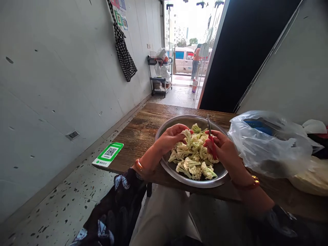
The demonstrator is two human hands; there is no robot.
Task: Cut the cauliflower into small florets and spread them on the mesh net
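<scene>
A wide metal bowl [164,167] stands on the wooden table in front of me, heaped with cut cauliflower florets [196,169]. Over its left side, my left hand [176,135] is closed on a single cauliflower floret [188,136] between thumb and fingers. Across from it, my right hand [221,147] grips scissors [211,145] by their red handles, with the dark blades pointing up and away from me. The blades stand apart from the floret. My right fingers partly cover the handles.
The wooden table [138,126] carries a green-and-white QR code card [109,154] at its left edge. A large clear plastic bag [271,147] lies close on the bowl's right. Beyond are a shelf cart [160,78] and a person [196,61] outside the glass door.
</scene>
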